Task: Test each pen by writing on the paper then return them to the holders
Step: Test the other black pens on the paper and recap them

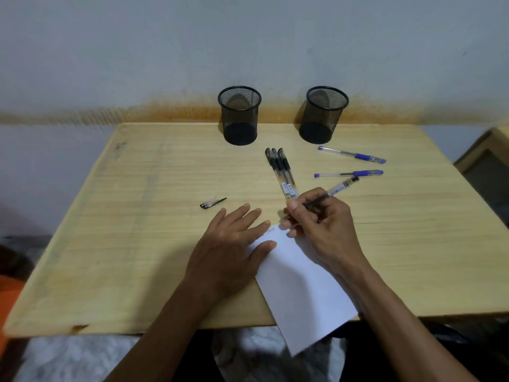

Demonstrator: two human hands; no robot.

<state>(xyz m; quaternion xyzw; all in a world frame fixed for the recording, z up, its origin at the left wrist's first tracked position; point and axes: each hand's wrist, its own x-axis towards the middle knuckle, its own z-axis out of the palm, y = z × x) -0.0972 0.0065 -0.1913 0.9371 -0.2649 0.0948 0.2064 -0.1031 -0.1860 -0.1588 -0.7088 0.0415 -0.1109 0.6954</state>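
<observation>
A white sheet of paper lies at the table's near edge and hangs over it. My left hand rests flat on the paper's left side with straight fingers. My right hand grips a black pen with its tip down at the paper's top corner, beside a short line of writing. Three black pens lie side by side in the middle of the table. Two blue pens lie to the right. Two black mesh holders stand at the back, both empty.
A loose black pen cap lies left of my left hand. The light wooden table stands against a pale wall. Another piece of wooden furniture shows at the right edge.
</observation>
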